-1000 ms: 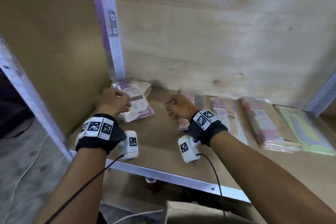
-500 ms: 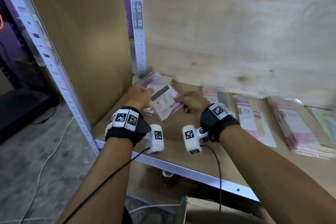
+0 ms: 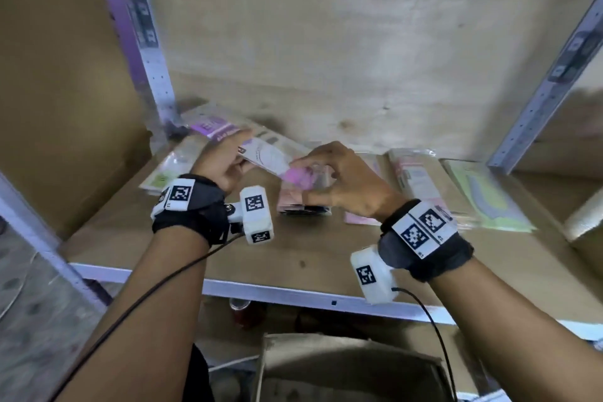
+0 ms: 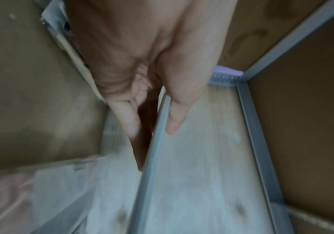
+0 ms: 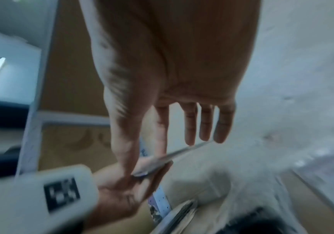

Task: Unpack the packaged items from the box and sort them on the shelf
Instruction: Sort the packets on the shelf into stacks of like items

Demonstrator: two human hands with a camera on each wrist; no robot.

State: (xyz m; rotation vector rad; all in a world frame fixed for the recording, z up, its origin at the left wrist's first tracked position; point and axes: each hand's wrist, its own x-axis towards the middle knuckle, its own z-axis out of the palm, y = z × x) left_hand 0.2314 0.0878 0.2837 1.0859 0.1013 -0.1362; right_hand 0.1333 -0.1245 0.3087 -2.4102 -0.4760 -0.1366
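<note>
A flat white packet with a pink end hangs tilted above the wooden shelf, held between both hands. My left hand grips its upper left end. With thumb and forefinger, my right hand pinches the pink lower end, the other fingers spread. In the right wrist view the packet shows edge-on, pinched by my right hand. The left wrist view is blurred: my left hand has thumb and fingers close together. The open cardboard box sits below the shelf's front edge.
Packets lie in stacks along the back of the shelf: a greenish stack at the left, purple ones in the corner, a pink stack under my hands, pink and green stacks to the right. Metal uprights frame the bay.
The packet has come up off the left stack and moved right toward the middle of the shelf. My right hand has shifted its pinch to the packet's pink end.
</note>
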